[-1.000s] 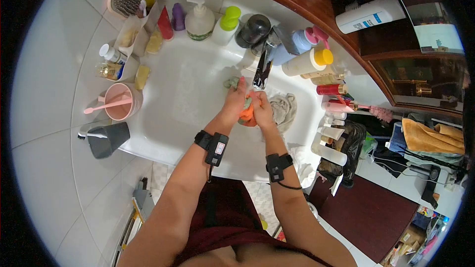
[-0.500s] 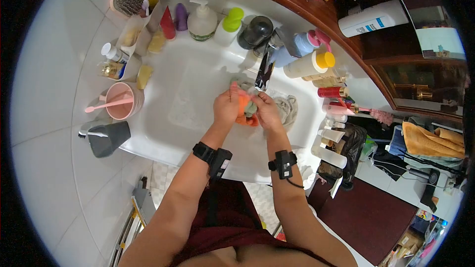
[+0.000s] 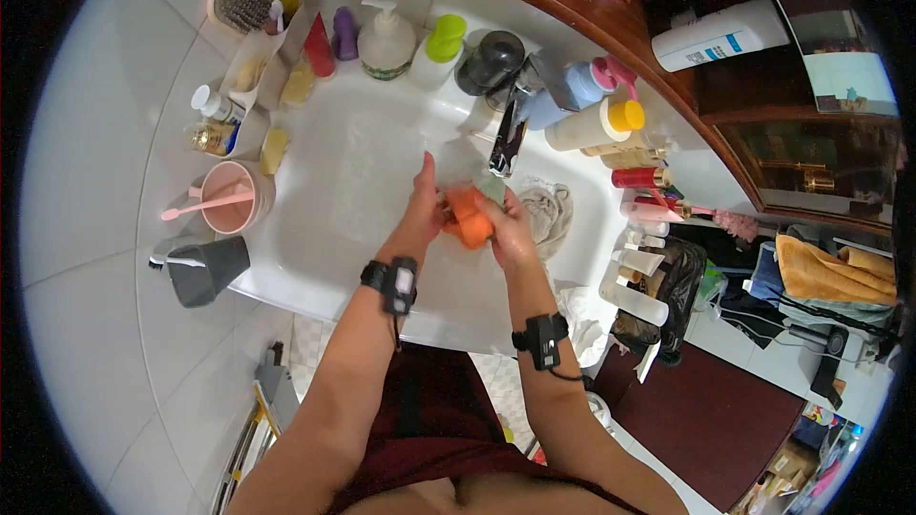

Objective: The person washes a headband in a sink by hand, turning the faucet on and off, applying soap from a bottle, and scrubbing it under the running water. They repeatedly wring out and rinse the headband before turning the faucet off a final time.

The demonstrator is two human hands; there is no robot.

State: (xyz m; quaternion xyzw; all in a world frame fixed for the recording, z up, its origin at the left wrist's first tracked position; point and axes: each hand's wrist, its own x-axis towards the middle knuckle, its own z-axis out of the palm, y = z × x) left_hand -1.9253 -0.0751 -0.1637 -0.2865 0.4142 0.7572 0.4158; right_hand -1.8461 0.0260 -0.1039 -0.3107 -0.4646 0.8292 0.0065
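Observation:
An orange cloth (image 3: 468, 217) with a pale green part is bunched between my hands over the white sink (image 3: 334, 257). My right hand (image 3: 511, 229) grips it from the right, fingers wrapped round it. At its left side, my left hand (image 3: 422, 205) has its thumb raised; its fingers are partly hidden behind the cloth, so their hold is unclear. A grey-beige cloth (image 3: 549, 215) lies in the sink to the right of my right hand. Just above the orange cloth is the metal faucet (image 3: 506, 148).
Along the sink's back stand a pump bottle (image 3: 387, 43), a green-capped bottle (image 3: 441, 50) and a yellow-capped bottle (image 3: 592, 124). A pink cup (image 3: 229, 205) with a toothbrush and a grey container (image 3: 208, 270) stand at the left edge. Small bottles line the right edge.
My left hand has shifted left and down, its thumb now apart. The orange cloth is more gathered and shows more of its surface. My right hand has moved slightly down.

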